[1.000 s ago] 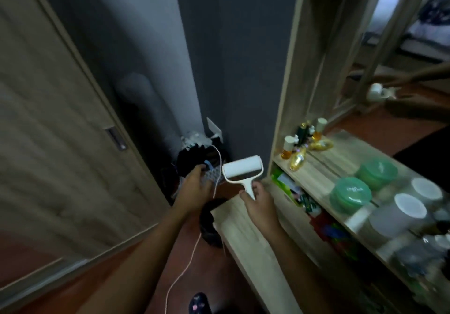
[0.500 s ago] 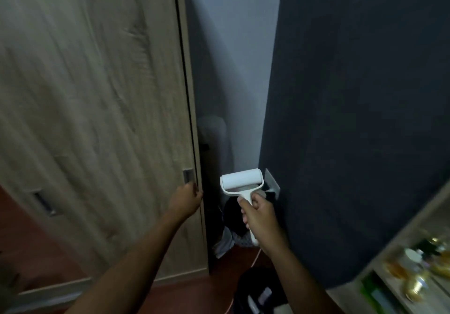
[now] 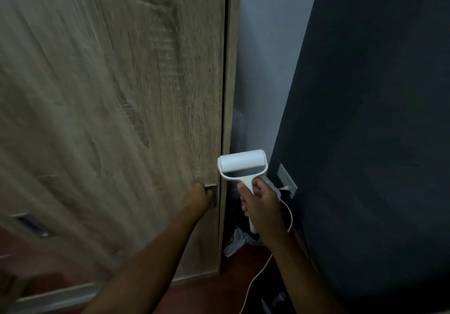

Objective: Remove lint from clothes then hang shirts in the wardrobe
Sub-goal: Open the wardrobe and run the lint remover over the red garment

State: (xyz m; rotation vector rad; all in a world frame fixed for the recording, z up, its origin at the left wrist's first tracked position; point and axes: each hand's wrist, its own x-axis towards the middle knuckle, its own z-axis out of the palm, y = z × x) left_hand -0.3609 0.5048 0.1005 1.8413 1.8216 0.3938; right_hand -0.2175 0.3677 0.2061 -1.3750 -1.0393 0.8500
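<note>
The left hand hooks curled fingers into the wardrobe door by its pull, the right hand at 3 o'clock fists the lint roller: advise a steady draw, roller held clear.

A dark wall fills the right side. A socket is mounted low on it. A white cable runs from the socket down to the red-brown floor. A pale wall stands behind. Crumpled cloth lies at its foot.

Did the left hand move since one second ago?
Yes. The left hand went leftward, away from the wall socket, and now grips the handle of the wardrobe door.
</note>
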